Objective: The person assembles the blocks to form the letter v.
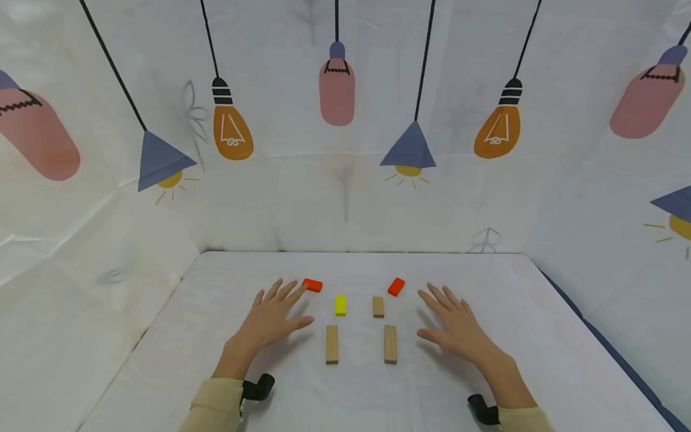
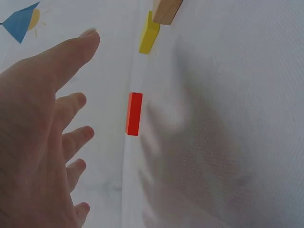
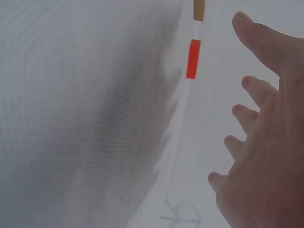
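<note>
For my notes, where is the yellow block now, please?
In the head view, the yellow block lies left of the short wooden block, beyond the left long block.

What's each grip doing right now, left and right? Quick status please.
Left grip: open, holding nothing.
Right grip: open, holding nothing.

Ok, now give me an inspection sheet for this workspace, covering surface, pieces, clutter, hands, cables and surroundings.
Surface: flat white tabletop, soft shadows across it.
Pieces: two red rectangular blocks, one yellow rectangular block, one short wooden block, two longer wooden blocks; all lie apart.
Clutter: nothing seen.
Hands: bare left hand and bare right hand, fingers spread, holding nothing; black devices at the wrists.
Cables: nothing seen.
Surroundings: white wall covering printed with pink, orange and blue hanging lamps.
</note>
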A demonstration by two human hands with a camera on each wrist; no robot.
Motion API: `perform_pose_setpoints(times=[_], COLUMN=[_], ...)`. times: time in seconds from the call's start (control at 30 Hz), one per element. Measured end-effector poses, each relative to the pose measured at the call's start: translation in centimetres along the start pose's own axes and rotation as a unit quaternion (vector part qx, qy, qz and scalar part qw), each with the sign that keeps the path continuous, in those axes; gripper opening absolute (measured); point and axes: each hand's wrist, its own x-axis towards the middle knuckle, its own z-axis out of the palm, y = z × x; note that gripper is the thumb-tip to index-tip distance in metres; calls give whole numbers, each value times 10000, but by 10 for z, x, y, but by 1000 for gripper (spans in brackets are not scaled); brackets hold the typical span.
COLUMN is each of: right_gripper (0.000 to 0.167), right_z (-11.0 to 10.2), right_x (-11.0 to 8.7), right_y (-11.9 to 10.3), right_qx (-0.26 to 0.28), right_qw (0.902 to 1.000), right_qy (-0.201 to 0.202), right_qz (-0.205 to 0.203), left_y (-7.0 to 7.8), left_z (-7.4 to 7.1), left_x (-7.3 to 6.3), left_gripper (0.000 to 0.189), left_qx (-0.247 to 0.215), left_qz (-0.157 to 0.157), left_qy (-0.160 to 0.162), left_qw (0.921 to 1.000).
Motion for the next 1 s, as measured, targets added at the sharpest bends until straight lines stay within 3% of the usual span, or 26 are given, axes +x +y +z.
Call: perform_pose_setpoints(times=[0.4,1.0], right_gripper=[75,75], right_z=[6,11], right_x=[-1,2], right_y=[-8,-21], right_qx=[78,112], right_qw=[9993,9965], right_qy=[-116,-610], right_qz=[-348,-552], left_y=[11,21], left_z=[7,12], left_x=[-1,-1], left_gripper=[72,60], left_qx=[-593,-694], left_qz=[335,547], left_qy=[-457,-525], left_qw=[9966,9947])
